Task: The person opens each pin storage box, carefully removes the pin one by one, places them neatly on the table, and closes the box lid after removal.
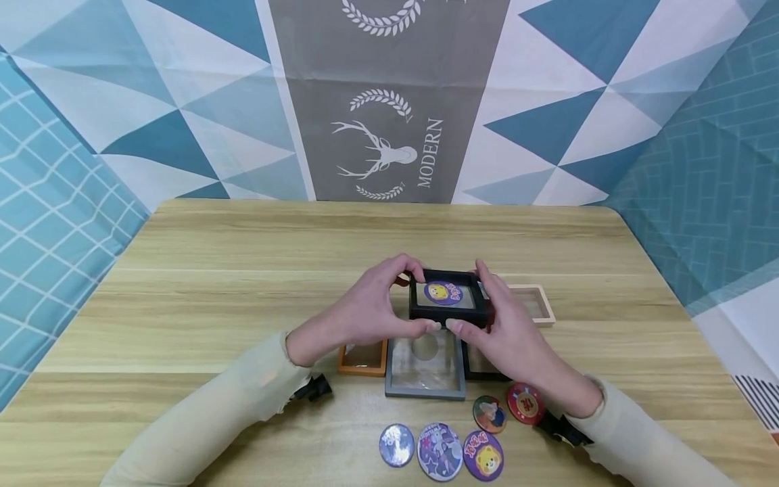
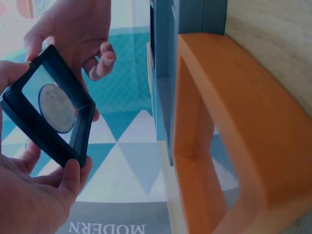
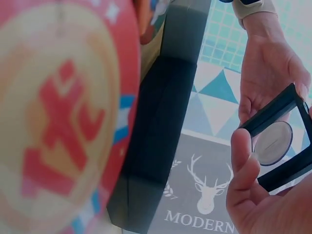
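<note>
Both hands hold a small black display frame (image 1: 447,315) above the table, one at each side. Inside its clear window sits a round purple badge (image 1: 443,293) with a yellow bear; its plain back (image 2: 57,108) shows through the underside in the left wrist view. My left hand (image 1: 389,304) grips the left side, index finger at the far corner and thumb on the near edge. My right hand (image 1: 508,328) grips the right side, its thumb near the left one. Below lies a grey frame (image 1: 426,392) with a round shape in its window.
Around the grey frame lie an orange frame (image 1: 362,370), another black frame (image 1: 487,374) partly under the right hand, and a pale frame (image 1: 550,314). Nearer are badges: blue (image 1: 396,445), lilac (image 1: 440,451), purple bear (image 1: 483,455), green (image 1: 489,414) and red (image 1: 525,403).
</note>
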### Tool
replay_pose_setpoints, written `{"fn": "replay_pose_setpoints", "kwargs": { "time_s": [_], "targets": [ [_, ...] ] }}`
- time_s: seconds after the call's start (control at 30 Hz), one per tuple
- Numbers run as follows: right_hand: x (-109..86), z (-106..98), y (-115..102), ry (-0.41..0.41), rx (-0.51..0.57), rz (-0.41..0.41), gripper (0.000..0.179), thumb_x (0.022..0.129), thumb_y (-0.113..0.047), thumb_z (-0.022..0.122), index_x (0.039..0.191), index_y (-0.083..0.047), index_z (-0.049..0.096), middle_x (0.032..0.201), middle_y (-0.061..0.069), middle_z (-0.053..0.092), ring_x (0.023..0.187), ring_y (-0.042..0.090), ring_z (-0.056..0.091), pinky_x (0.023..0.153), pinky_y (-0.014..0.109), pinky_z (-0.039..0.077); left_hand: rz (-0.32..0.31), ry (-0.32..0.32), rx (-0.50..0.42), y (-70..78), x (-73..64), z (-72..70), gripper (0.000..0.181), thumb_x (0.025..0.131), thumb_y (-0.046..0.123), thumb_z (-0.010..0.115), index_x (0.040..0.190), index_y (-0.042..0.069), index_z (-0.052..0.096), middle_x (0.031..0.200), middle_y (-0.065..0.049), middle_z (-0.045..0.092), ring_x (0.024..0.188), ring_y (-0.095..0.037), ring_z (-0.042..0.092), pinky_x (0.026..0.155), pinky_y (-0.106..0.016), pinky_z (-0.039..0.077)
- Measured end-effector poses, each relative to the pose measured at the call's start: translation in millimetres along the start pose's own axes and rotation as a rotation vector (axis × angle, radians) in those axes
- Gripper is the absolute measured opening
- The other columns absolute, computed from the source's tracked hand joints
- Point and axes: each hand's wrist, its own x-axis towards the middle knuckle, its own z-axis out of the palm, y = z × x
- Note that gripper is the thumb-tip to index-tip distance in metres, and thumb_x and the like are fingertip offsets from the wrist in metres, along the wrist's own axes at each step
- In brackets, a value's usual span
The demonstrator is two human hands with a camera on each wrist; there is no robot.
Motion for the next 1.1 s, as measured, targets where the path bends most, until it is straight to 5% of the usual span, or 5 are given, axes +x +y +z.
{"fn": "replay_pose_setpoints", "kwargs": {
  "time_s": [0.17,0.37,0.8,0.97,1.1],
  "targets": [
    [0.2,-5,-2,-0.021,0.024,0.019,0.099,0.09,-0.041,0.073,0.161,-0.019,0.007,0.157,0.015,0.027,0.112,0.031,0.058,0.083,0.036,0.057,-0.018,-0.016,0.005,1.1,-0.6,-0.6,0.052,0.074,0.03,0.087,0.112,0.019,0.053,0.129,0.004,0.056,0.12,-0.014,0.049,0.101,-0.039,0.045],
    [1.1,-13,-7,-0.054,0.118,0.049,0.108,0.086,-0.042,0.078,0.16,-0.022,0.003,0.16,0.003,0.027,0.126,0.033,0.054,0.089,0.039,0.055,-0.097,-0.074,-0.188,-1.3,0.4,-2.0,0.042,0.082,0.024,0.083,0.114,0.016,0.058,0.133,0.0,0.052,0.122,-0.019,0.048,0.096,-0.039,0.051],
    [5.2,-9,-4,-0.152,-0.015,0.076,0.118,0.079,-0.048,0.082,0.16,-0.01,0.006,0.156,0.019,0.033,0.128,0.036,0.053,0.095,0.042,0.05,-0.38,-0.097,-0.42,-1.0,2.4,-8.7,0.045,0.096,0.041,0.059,0.128,0.01,0.053,0.119,-0.01,0.06,0.106,-0.028,0.062,0.083,-0.041,0.057],
    [7.8,-11,0,-0.139,-0.071,0.036,0.097,0.084,-0.041,0.08,0.155,-0.003,0.027,0.148,0.019,0.046,0.119,0.035,0.06,0.09,0.044,0.054,-0.49,-0.103,-0.521,0.5,2.8,-11.5,0.056,0.1,0.045,0.051,0.141,0.007,0.044,0.131,-0.016,0.056,0.105,-0.032,0.066,0.09,-0.045,0.054],
    [9.5,-14,3,-0.038,-0.203,-0.034,0.055,0.088,-0.034,0.078,0.131,-0.005,0.061,0.111,0.012,0.064,0.089,0.023,0.065,0.069,0.034,0.057,-0.523,-0.134,-0.548,0.9,3.3,-10.5,0.064,0.1,0.048,0.045,0.146,0.004,0.04,0.145,-0.017,0.044,0.118,-0.036,0.059,0.092,-0.048,0.052]
  ]
}}
